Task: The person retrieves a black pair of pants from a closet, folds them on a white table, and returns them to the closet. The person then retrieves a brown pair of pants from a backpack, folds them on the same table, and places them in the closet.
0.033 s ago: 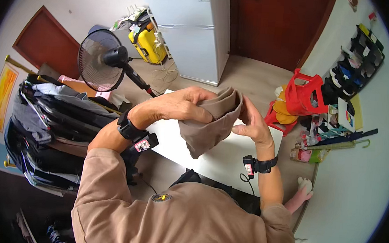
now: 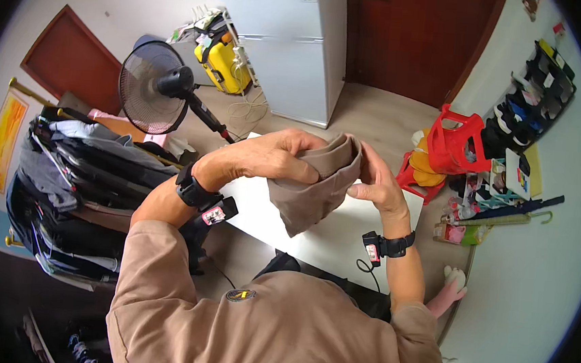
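A taupe cloth bundle (image 2: 308, 200), folded and rolled into a pocket-like shape, is held up above the white table (image 2: 250, 212). Its upper end shows layered folds with an opening, and its lower end narrows to a point. My left hand (image 2: 282, 155) grips the upper left side, thumb pressed on the front and some fingertips hidden in the folds. At the right edge, my right hand (image 2: 378, 183) holds the cloth, its thumb bent toward the fabric and its fingers partly behind it. Which kind of garment or cloth it is, I cannot tell.
A standing fan (image 2: 154, 87) and a rack of hanging clothes (image 2: 74, 198) are on the left. Beyond the table stands a fridge (image 2: 283, 58) beside a yellow suitcase (image 2: 223, 65). Red stools (image 2: 454, 143) and an umbrella (image 2: 520, 208) are on the right. Wrist-worn devices trail cables.
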A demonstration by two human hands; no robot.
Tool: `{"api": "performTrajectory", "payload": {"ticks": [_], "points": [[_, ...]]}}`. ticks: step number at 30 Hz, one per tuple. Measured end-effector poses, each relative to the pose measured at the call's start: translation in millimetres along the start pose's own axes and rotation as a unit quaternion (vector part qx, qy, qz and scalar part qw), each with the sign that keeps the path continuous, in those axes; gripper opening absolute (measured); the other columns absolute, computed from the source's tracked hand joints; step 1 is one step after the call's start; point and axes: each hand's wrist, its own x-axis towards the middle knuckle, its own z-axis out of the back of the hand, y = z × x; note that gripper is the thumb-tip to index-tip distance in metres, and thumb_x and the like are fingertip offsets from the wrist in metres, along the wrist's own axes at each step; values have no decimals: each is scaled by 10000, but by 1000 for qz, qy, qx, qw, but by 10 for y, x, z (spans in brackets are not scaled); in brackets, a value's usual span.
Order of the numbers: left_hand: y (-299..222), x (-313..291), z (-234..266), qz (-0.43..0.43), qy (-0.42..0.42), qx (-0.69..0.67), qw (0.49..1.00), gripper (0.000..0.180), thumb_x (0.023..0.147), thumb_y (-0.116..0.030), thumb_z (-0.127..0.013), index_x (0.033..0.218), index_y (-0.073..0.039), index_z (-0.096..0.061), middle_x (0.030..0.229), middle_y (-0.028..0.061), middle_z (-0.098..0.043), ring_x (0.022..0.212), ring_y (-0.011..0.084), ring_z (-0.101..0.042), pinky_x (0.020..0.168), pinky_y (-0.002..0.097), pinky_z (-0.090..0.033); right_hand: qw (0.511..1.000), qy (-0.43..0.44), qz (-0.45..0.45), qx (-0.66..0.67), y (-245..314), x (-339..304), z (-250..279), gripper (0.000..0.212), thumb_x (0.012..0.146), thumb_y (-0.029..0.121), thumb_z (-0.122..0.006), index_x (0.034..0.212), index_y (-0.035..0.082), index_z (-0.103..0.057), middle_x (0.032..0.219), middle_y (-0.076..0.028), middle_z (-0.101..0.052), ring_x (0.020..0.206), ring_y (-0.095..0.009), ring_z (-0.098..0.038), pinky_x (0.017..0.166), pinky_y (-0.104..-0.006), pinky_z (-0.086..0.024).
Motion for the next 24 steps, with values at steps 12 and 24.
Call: {"api": "performTrajectory", "payload": {"ticks": [12, 24], "points": [[760, -600, 778, -16, -79, -68, 994, 459, 707, -83, -539, 1162, -61, -589, 919, 59, -633, 819, 115, -581, 711, 230, -475, 956, -73, -3, -285, -103, 379, -666, 379, 720, -2, -644, 1099, 7, -647, 890, -88, -682, 814, -135, -609, 794, -275, -484], [1530, -1179, 866, 3, 70, -14, 997, 134, 758, -95, -580, 827, 18, -603, 938, 45, -507, 862, 142, -495, 748, 269, -405, 944, -5, 109, -311, 47, 370, -1145, 97, 686, 52, -545, 600, 22, -512, 829, -123, -654, 812, -273, -609, 772, -365, -469]]}}
